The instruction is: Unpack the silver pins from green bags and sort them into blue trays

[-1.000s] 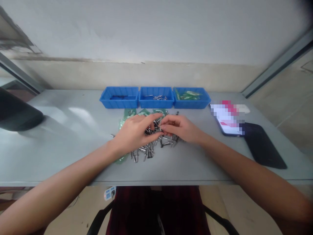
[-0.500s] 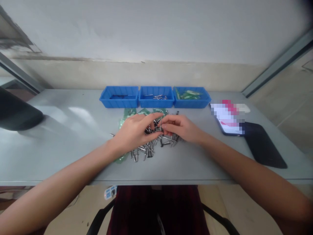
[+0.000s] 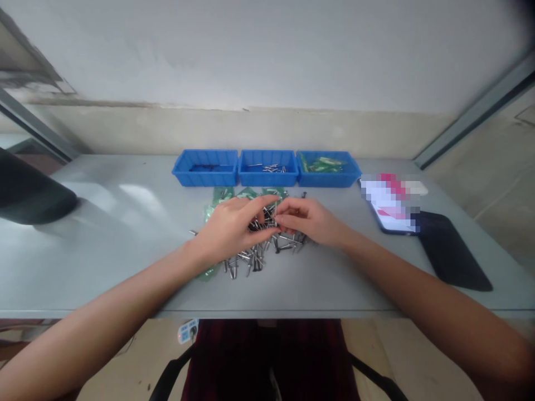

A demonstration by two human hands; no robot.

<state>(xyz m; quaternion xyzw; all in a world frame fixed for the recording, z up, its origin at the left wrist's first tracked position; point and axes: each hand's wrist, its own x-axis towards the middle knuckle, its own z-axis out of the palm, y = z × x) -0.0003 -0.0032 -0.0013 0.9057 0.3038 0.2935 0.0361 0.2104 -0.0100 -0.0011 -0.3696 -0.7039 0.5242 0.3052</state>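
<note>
A pile of silver and dark rivets (image 3: 254,257) lies on the grey table, with small green packets (image 3: 223,195) behind and beside it. Over the pile is my left hand (image 3: 234,223), thumb and forefinger spread apart, their tips close to a thin upright rivet (image 3: 276,211). My right hand (image 3: 307,219) pinches this rivet between thumb and fingers at the right side of the pile. Whether the left fingertips touch the rivet is too small to tell.
Three blue bins stand behind the pile: the left bin (image 3: 207,178) has dark pieces, the middle bin (image 3: 268,179) silver rivets, the right bin (image 3: 328,179) green packets. A phone (image 3: 387,209) and a black pad (image 3: 453,250) lie right; a dark cylinder (image 3: 37,192) is left.
The view has shifted very slightly, so the table appears a little lower. Both hands stay in almost the same pose over the pile, with the right fingers moved slightly around the rivet.
</note>
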